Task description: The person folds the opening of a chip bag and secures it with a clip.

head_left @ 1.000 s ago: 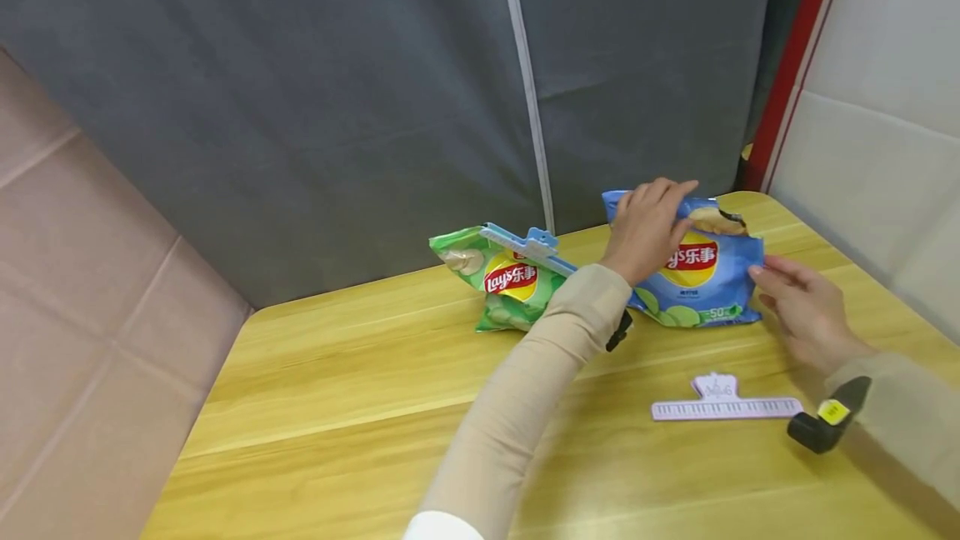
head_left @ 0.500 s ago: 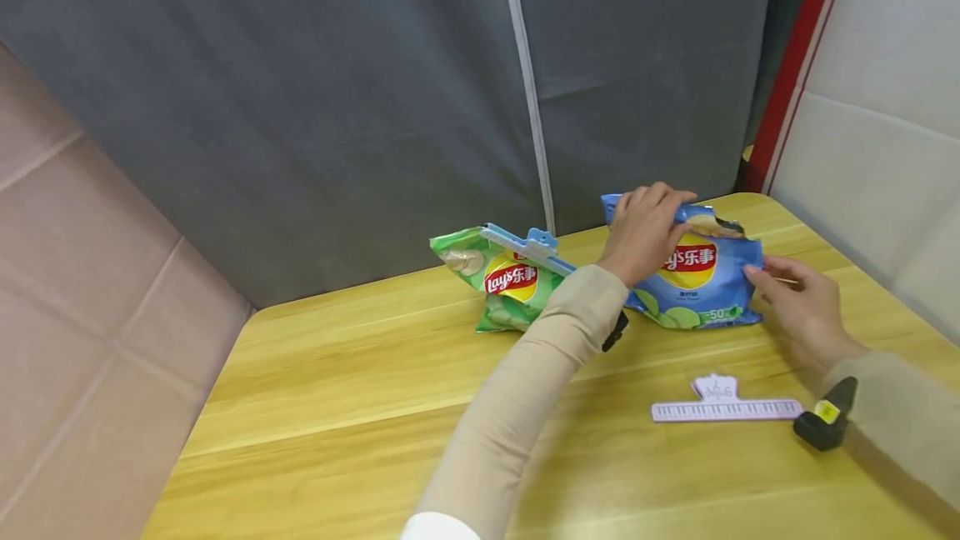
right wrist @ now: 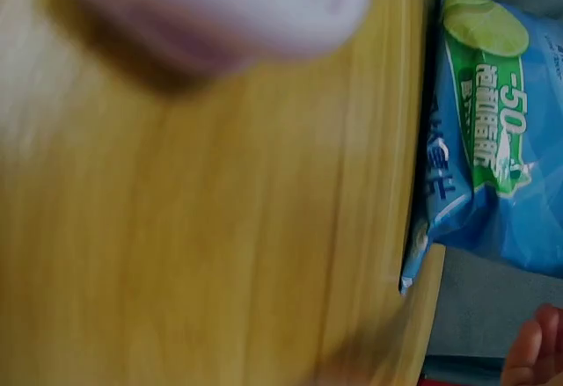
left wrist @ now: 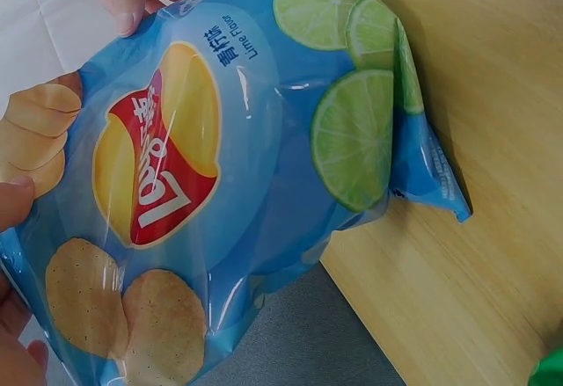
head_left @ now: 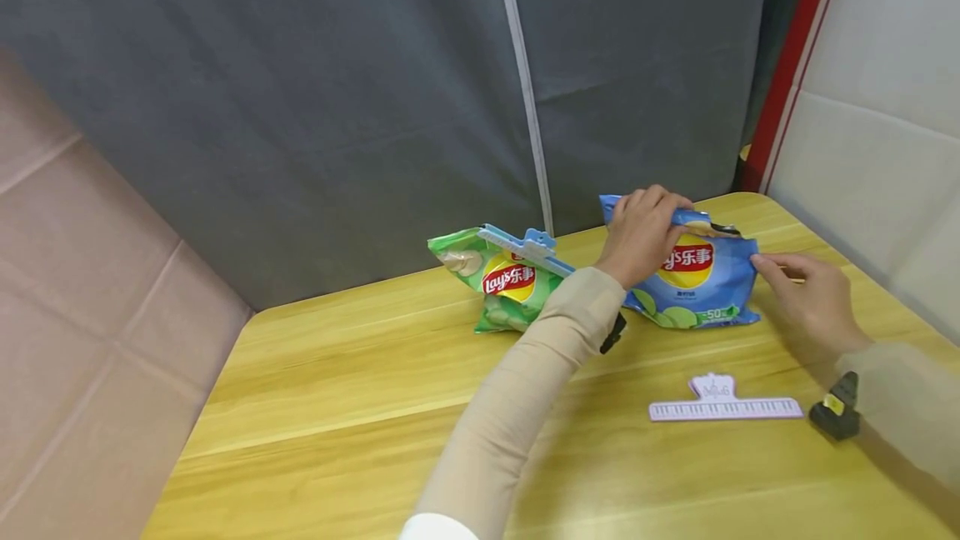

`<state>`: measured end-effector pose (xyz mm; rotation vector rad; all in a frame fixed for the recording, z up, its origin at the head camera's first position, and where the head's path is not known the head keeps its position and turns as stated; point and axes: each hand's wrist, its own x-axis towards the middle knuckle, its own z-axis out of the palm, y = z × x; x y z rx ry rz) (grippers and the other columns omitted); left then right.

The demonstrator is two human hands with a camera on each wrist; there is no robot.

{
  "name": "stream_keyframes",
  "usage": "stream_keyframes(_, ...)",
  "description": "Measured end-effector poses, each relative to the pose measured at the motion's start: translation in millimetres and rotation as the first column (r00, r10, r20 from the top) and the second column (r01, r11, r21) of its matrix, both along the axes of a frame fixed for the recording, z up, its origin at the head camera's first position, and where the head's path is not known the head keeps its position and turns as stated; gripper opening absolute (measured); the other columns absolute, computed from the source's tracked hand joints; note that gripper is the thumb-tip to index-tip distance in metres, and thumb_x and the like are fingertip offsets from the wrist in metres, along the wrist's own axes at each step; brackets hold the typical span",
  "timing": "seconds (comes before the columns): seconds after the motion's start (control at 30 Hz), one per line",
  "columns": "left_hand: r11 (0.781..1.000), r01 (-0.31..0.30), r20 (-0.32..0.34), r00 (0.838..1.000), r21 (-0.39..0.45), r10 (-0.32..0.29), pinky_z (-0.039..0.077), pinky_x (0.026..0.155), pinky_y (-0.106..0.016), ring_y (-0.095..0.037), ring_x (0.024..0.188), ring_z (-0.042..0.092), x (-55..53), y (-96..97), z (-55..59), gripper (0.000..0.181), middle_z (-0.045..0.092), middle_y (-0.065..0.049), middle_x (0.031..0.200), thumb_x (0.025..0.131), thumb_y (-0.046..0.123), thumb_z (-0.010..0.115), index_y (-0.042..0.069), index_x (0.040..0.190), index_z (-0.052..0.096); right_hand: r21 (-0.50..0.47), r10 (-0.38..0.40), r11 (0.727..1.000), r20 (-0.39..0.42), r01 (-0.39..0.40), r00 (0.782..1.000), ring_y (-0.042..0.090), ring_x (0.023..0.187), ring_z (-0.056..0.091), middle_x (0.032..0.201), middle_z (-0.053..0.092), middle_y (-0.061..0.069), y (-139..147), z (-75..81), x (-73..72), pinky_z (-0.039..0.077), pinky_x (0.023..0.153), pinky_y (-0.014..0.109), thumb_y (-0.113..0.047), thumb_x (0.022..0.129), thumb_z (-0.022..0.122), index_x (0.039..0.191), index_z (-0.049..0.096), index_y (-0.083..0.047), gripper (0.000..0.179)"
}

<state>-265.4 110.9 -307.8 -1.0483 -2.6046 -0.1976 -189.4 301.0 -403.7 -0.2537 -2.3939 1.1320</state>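
While the left hand [head_left: 641, 236] is gripping the top edge of the blue bag [head_left: 690, 282], thumb in front and fingers behind, the right hand [head_left: 813, 298] is pinching its side edge. The bag is standing between both hands' fingers; a pink clip [head_left: 723, 411] is lying nearer the person than those fingers.

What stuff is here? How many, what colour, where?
Table: one, yellow, below
Lime bag: one, blue, right
Clipped bag: one, green, left of that
Bag clip: one, light blue, on clipped bag
Loose clip: one, lilac, nearer than lime bag
Curtain: one, grey, behind
Walls: two, pinkish left, white right
Corner trim: one, red, back right
Wrist cameras: two, black, wrists
Sleeves: two, beige, arms
Left grip: one, lime bag's top
Right grip: one, its right edge
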Motion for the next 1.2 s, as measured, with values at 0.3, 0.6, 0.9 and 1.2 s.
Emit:
stream_keyframes(0.3, 1.0, 0.002, 0.017, 1.0, 0.006, -0.002, 0.023, 0.096, -0.02, -0.005, 0.104, 0.041, -0.4, -0.4, -0.6, 0.032, 0.049, 0.012, 0.11, 0.087, 0.037, 0.052, 0.027, 0.117, 0.053, -0.103, -0.028, 0.994, -0.102, 0.018, 0.994, -0.013, 0.076, 0.043, 0.088, 0.045, -0.028, -10.7, 3.1, 0.4, 0.034, 0.064, -0.001, -0.024, 0.086, 0.058, 0.114, 0.057, 0.004, 0.039)
stream_keyframes(0.6, 1.0, 0.001, 0.044, 0.999, 0.027, -0.002, 0.024, 0.094, -0.018, -0.005, 0.101, 0.042, -0.8, 0.8, -0.8, 0.031, 0.05, 0.011, 0.108, 0.087, 0.036, 0.053, 0.027, 0.116, 0.055, -0.034, 0.0, 0.999, 0.003, 0.0, 1.0, 0.003, 0.087, 0.043, 0.11, 0.053, 0.012, -15.4, -2.1, 0.8, 0.032, 0.067, 0.002, -0.036, 0.087, 0.052, 0.12, 0.054, -0.002, 0.047)
stream_keyframes(0.9, 0.999, 0.009, 0.067, 0.998, 0.038, -0.012, 0.025, 0.094, -0.017, -0.006, 0.098, 0.043, -2.0, -0.2, 0.6, 0.031, 0.051, 0.011, 0.106, 0.087, 0.035, 0.054, 0.026, 0.116, 0.056, 0.023, 0.041, 0.999, -0.006, -0.041, 0.999, -0.002, 0.082, 0.044, 0.106, 0.057, 0.02, -8.1, -2.7, -4.4, 0.032, 0.065, 0.002, -0.033, 0.087, 0.054, 0.114, 0.057, 0.002, 0.044)
stream_keyframes(1.2, 0.999, 0.037, 0.111, 0.993, 0.02, -0.039, 0.021, 0.098, -0.02, -0.004, 0.104, 0.044, -6.8, -3.3, 2.1, 0.03, 0.054, 0.013, 0.111, 0.087, 0.035, 0.054, 0.027, 0.115, 0.057, 0.05, 0.158, 0.986, -0.007, -0.157, 0.987, -0.018, 0.075, 0.035, 0.103, 0.057, 0.025, 3.9, -0.6, -10.0, 0.034, 0.059, 0.002, -0.025, 0.089, 0.054, 0.108, 0.058, 0.008, 0.038)
